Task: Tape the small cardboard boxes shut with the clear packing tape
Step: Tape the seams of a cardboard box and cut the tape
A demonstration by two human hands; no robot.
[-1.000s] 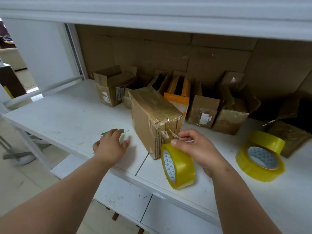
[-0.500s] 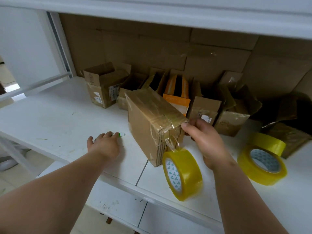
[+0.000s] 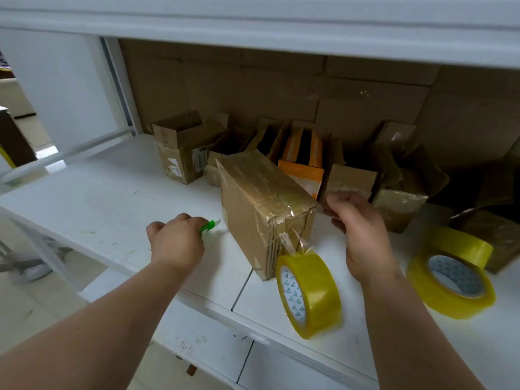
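Gripping the green cutter (image 3: 210,225), left hand (image 3: 176,243) now lifts it; right hand (image 3: 357,229), loosely open, has released the tape strand beside the box (image 3: 264,209): cut comes next

Left hand (image 3: 176,240) curled (right hand (image 3: 361,235) relaxed)

Single head-worn wide-angle view, looking forward and down from above a white shelf (image 3: 92,192), close enough that both forearms enter from the bottom edge at 7 and 5 o'clock. Faces a cardboard-lined back wall (image 3: 253,88) at 12 o'clock, with the underside of an upper shelf (image 3: 253,26) across the top. Left hand (image 3: 176,240) just left of centre, right hand (image 3: 363,237) at 3 o'clock of centre. Straight lines bowed toward the edges. No second view to overlap.
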